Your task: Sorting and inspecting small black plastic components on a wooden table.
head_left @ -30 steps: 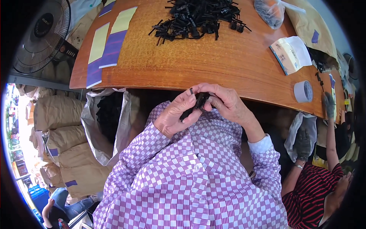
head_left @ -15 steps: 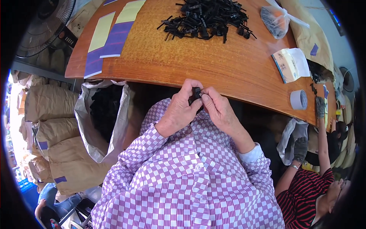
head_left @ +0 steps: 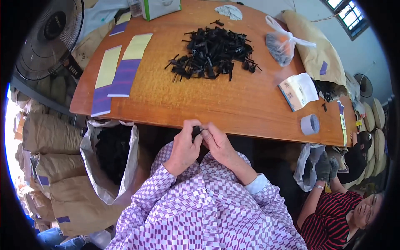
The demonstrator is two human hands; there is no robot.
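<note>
My left hand and my right hand meet just below the near edge of the wooden table. Both pinch a small black plastic part between their fingertips; most of it is hidden by my fingers. A large pile of similar black parts lies on the far middle of the table, well beyond my hands. My sleeves are purple-and-white checked.
An open plastic-lined sack of black parts stands at my left. Purple and yellow sheets, a tied bag, a booklet and a tape roll lie on the table. A fan stands left. A person in a striped shirt sits right.
The view has tilted up, showing more of the table. My hands stay together on the black part, fingers shifting slightly around it.
</note>
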